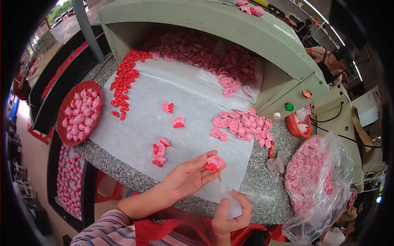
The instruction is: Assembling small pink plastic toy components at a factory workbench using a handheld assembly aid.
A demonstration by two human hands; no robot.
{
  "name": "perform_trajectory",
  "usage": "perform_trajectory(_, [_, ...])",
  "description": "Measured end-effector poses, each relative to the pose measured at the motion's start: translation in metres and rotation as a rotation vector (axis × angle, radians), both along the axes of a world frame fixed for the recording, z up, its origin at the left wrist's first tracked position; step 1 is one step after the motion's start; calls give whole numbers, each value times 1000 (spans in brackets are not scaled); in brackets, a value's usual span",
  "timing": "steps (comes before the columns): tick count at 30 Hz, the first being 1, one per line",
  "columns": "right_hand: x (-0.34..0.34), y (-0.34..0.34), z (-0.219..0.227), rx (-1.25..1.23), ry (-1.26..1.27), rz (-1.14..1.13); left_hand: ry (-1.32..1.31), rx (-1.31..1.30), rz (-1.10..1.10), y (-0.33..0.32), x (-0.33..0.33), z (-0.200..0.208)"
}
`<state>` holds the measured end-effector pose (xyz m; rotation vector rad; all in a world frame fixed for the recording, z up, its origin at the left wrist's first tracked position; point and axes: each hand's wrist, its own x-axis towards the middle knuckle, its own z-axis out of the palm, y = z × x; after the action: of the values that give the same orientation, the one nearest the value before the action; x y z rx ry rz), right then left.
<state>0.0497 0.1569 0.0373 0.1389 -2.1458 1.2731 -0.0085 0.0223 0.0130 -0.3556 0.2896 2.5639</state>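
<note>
I see a round mark [159,221] on the red apron [182,226], too small to read; marks on the small red tube [271,150], toward the table's [119,168] right end, also blur. The left hand [186,176], palm turned up, pinches a pink-and-red piece [214,163] between thumb and fingers, over the near part of the white sheet [141,110]. The right hand [232,215] curls around a cloudy squeeze bottle [230,201], its nozzle up by the red part; I cannot tell whether they touch.

The table's near edge runs below the sheet, close to both hands. The pale green machine [287,49] bounds me at the far edge, a red basket [67,95] of pink balls at the left end, a clear plastic bag [328,197] at the right. My widest room is mid-sheet, between the loose pieces [178,121] to the left and the pink pile [246,125] near the right edge.
</note>
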Motion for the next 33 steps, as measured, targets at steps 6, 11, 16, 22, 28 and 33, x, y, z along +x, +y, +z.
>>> perform_trajectory(6, [-3,-6,3,50,-20,83,71,-58,50,-1,2,4])
perform_trajectory(11, [-6,-7,4,63,2,86,61,-78,42,0,4,6])
perform_trajectory(16, [-5,-7,5,69,-2,76,65,-91,42,0,5,6])
perform_trajectory(22, [-4,-7,4,69,-6,78,72,-114,50,-1,6,7])
perform_trajectory(28, [-4,-5,4,75,12,79,70,-114,45,1,7,8])
perform_trajectory(33, [-4,-3,4,88,31,85,84,-113,46,3,7,9])
